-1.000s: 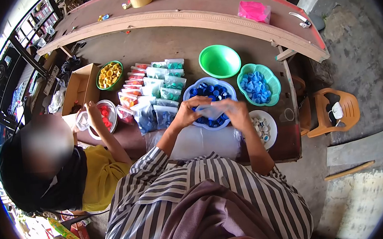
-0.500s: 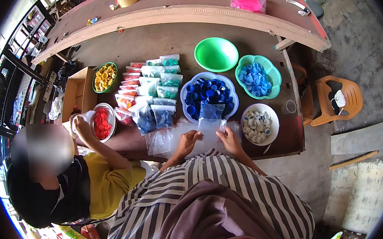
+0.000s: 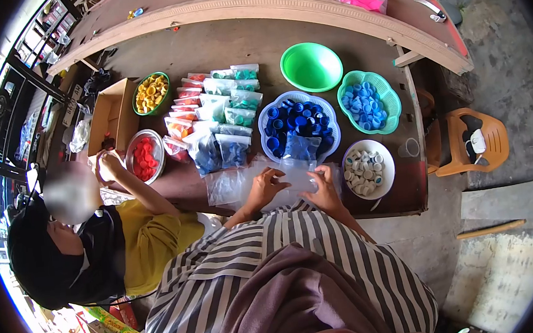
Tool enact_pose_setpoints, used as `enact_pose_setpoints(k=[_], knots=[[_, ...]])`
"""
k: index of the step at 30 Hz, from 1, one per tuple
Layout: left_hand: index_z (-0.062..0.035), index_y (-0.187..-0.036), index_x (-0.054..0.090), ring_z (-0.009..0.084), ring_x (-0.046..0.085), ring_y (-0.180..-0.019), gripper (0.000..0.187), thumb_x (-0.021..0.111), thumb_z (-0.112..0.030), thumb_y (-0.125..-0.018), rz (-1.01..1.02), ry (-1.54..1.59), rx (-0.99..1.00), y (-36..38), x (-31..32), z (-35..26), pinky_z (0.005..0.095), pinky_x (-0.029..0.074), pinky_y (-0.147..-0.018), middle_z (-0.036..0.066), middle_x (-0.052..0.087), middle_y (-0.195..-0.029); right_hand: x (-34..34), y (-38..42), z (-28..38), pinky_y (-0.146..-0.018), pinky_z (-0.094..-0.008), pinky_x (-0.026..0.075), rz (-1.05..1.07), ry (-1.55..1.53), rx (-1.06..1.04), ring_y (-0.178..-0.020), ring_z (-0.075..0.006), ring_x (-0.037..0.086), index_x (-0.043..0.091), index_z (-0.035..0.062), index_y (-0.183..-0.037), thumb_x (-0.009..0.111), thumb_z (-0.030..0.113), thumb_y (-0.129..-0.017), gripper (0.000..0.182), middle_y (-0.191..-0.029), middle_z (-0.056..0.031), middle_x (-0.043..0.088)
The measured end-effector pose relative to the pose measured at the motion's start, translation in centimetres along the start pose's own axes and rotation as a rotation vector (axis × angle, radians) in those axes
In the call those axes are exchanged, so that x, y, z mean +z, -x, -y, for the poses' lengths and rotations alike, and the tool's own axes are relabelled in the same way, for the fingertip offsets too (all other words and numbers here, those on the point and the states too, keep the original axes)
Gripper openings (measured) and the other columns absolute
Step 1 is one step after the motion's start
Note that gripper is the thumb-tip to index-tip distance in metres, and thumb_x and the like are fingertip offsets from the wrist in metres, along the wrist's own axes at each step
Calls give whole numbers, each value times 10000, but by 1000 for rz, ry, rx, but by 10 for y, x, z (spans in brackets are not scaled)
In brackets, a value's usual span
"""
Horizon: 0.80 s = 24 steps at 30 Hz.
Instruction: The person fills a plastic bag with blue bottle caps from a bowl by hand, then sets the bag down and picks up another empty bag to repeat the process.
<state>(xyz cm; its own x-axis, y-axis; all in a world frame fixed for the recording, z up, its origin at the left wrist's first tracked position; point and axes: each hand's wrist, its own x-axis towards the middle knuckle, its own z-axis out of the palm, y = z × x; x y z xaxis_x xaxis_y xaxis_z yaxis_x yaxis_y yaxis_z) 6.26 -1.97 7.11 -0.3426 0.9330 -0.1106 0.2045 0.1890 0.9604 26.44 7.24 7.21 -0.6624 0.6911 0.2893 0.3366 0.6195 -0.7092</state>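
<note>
A clear plastic bag of dark blue caps (image 3: 301,147) leans on the near rim of a lavender basket (image 3: 266,142) piled with dark blue bottle caps (image 3: 300,121). Just below the bag's mouth, my left hand (image 3: 266,189) hovers with thumb and fingers curved apart. Opposite it is my right hand (image 3: 325,191), its fingers also bent and parted. Neither hand shows a clear grip on the bag. Under and between them lie flat clear plastic bags (image 3: 225,188).
Filled bags (image 3: 215,108) stand in rows to the left. Around them are a green bowl (image 3: 311,67), a light blue cap basket (image 3: 369,102), a white cap bowl (image 3: 389,172) and a red cap bowl (image 3: 160,151). A co-worker's hands (image 3: 109,166) are beside the cardboard box (image 3: 112,116).
My fingers have parted from the bag's upper edges, and its top now sits higher, against the basket. The co-worker's hands have moved down beside the box. The view has shifted slightly.
</note>
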Motion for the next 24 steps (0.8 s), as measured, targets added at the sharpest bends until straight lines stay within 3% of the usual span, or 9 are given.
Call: enact_pose_setpoints(k=[4,7,10,12,13,18,20,22,24], knots=[[27,-1048,657,260,680,-776,461,836,-116,-649,59,-222,163,-2,3,10,322,539,-699,157,582,-1084,-5,1,-3,-912,-400,454,151,-13,112,-1117,-324,525,590,-8,-1133,775,31,-646,522,-1218,-169,408],[14,-969,686,283,657,-809,360,817,-112,-658,17,-297,221,-9,1,19,340,535,-711,161,573,-1066,-2,-3,-10,-871,-376,453,161,94,71,-1065,-322,528,628,-4,-1069,678,37,-721,354,-1186,-146,442],[-2,-858,710,291,628,-863,239,801,-139,-684,8,-371,254,-20,-3,16,360,517,-745,159,565,-1059,-14,-14,-6,-845,-365,458,110,136,-47,-1016,-309,537,654,-16,-968,681,81,-763,229,-1111,-151,492],[-25,-800,723,260,597,-911,194,794,-180,-708,-52,-432,408,-28,-11,10,363,485,-788,126,570,-1039,-12,-18,-22,-799,-367,461,111,55,11,-958,-308,554,652,-28,-934,673,119,-800,200,-1052,-152,517],[-22,-777,718,265,583,-939,214,786,-219,-733,9,-339,275,-31,-15,2,364,472,-808,121,595,-996,-10,-20,-28,-753,-369,465,114,-29,69,-900,-308,571,651,-39,-899,665,158,-837,207,-993,-153,542],[-6,-778,703,239,620,-878,253,741,-255,-803,-26,-234,241,-48,-7,16,351,490,-767,107,641,-851,0,-29,-47,-579,-376,429,22,-39,64,-629,-259,580,607,-58,-826,641,266,-899,334,-729,-128,563],[3,-734,686,258,634,-738,296,761,-279,-781,-63,-205,28,-54,1,16,374,503,-705,128,632,-798,4,-30,-45,-534,-325,435,48,-132,381,-563,-179,551,566,-23,-810,672,226,-882,280,-672,-87,549],[8,-821,668,264,647,-678,277,749,-255,-792,-80,-153,-62,-50,3,-7,383,516,-660,130,622,-722,7,-31,-40,-521,-306,435,-12,-169,408,-544,-160,541,539,-9,-845,677,219,-879,269,-658,-73,547],[-4,-987,626,267,660,-858,345,755,-249,-781,-56,-88,-247,-50,4,-23,395,520,-748,128,643,-889,9,-31,-35,-494,-268,435,-143,-246,469,-506,-121,521,484,18,-915,687,204,-873,278,-631,-44,541]])
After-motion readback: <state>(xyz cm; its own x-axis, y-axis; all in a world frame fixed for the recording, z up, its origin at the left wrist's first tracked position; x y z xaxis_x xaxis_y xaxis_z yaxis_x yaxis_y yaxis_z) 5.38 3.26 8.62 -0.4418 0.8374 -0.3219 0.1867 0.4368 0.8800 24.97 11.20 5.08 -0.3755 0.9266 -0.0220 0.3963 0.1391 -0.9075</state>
